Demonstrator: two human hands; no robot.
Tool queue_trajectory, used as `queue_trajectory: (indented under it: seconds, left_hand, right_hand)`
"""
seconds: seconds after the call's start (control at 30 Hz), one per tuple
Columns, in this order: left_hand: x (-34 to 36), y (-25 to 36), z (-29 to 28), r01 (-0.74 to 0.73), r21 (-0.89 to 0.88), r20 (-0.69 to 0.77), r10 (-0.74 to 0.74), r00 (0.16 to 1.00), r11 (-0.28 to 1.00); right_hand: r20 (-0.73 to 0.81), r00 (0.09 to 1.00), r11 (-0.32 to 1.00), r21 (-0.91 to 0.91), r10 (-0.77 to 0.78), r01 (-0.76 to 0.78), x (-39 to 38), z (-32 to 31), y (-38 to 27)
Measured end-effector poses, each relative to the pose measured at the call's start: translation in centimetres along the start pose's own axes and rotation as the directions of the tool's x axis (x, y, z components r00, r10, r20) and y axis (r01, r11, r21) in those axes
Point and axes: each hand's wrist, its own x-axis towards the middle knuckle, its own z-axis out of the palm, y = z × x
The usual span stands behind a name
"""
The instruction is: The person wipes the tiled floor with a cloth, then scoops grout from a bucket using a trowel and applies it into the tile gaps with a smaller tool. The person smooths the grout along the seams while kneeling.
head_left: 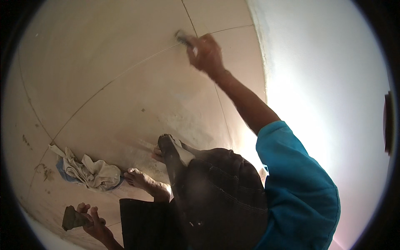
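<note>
My right hand [206, 52] reaches far out over the tiled floor, closed on a small dark hand tool [182, 37]. Motion blurs the tool, so its exact kind does not show; its end lies close to a joint line between the tiles. At the lower left, my left hand [93, 223] is closed round the narrow end of a putty knife [73, 218]. Its wide, grey, wedge-shaped blade points left, and my fingers hide the handle.
A crumpled pale cloth [93, 173] with blue-grey parts lies on the floor [96, 54], close to my bare foot [143, 181]. My bent knee in dark trousers [225, 183] fills the lower middle. A bright white wall [316, 54] borders the floor on the right.
</note>
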Motion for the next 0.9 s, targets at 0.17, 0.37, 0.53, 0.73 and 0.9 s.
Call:
queue_trajectory:
  seconds: [0.17, 0.37, 0.53, 0.73, 0.9]
  left_hand:
    - [-0.6, 0.0, 0.3, 0.008, -0.028, 0.007, -0.008, 1.0, 1.0]
    - [-1.3, -0.7, 0.2, -0.03, -0.075, 0.009, 0.031, 0.999, 0.997]
    - [-0.3, -0.8, 0.0, -0.026, -0.172, 0.043, 0.033, 0.999, 0.985]
    - [1.0, -1.2, 0.2, 0.009, -0.174, 0.1, 0.009, 0.995, 0.985]
    - [1.5, -1.0, 0.3, -0.042, -0.102, 0.089, 0.051, 0.995, 0.994]
  right_hand:
    - [0.008, 0.988, 0.984, 0.086, -0.156, 0.155, 0.0, -1.8, 0.1]
    - [-0.001, 0.945, 0.939, 0.112, -0.328, 0.326, -2.9, -0.6, -0.6]
    - [-0.1, 0.988, 0.991, -0.053, 0.115, -0.12, 0.4, -2.1, 0.6]
    - [0.037, 0.999, 0.999, 0.011, -0.035, 0.035, -1.2, 1.6, -7.8]
    - [-0.172, 0.913, 0.911, 0.124, -0.371, 0.393, 0.5, 1.3, -4.1]
